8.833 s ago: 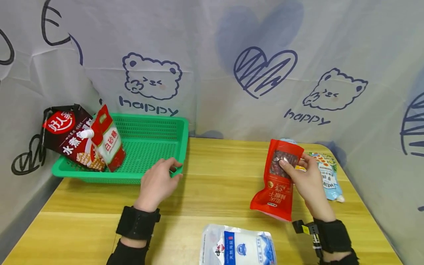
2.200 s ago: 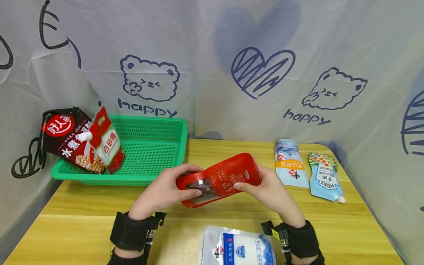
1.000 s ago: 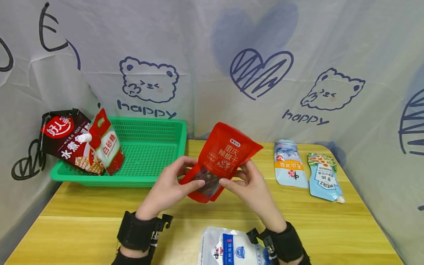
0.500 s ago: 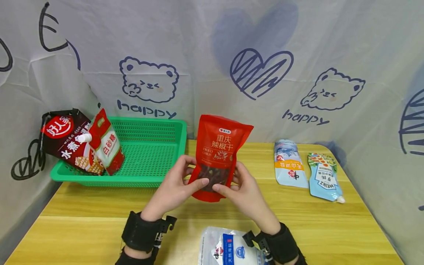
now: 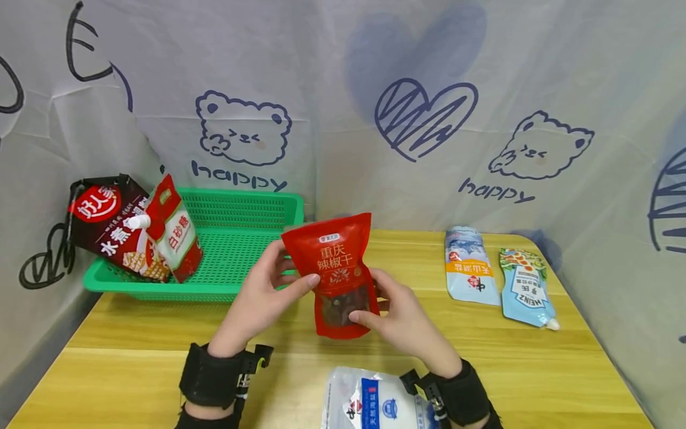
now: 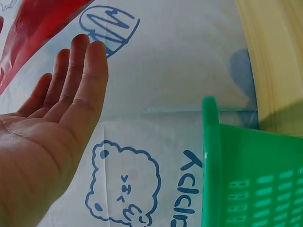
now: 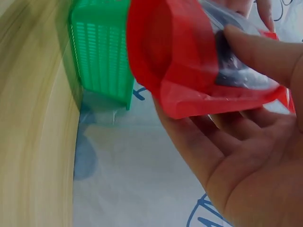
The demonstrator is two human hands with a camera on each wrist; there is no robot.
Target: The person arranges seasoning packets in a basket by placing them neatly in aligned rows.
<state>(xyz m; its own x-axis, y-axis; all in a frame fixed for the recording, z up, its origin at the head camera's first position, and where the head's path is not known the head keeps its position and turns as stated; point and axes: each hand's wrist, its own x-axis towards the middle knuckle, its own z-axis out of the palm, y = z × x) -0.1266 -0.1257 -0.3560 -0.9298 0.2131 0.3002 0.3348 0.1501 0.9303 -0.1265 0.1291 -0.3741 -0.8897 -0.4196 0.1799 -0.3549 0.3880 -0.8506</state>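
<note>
A red pouch of dried chilies is held up over the table, front toward me, its top tilted left. My right hand grips its lower right side, thumb on the clear window and fingers behind. My left hand is at the pouch's left edge, its thumb tip against the front. In the left wrist view, that hand's fingers are fairly straight, with a gap between them and the pouch. The right wrist view shows the right fingers beneath the pouch.
A green basket at the left holds a dark seasoning bag and a red-white sugar pouch with a white spout. On the right lie a salt pouch and a Heinz pouch. A salt bag lies in front.
The right hand first held the chili pouch alone at the right; both hands then turned it upright in the middle. Since half a second ago it has tilted left and dropped slightly.
</note>
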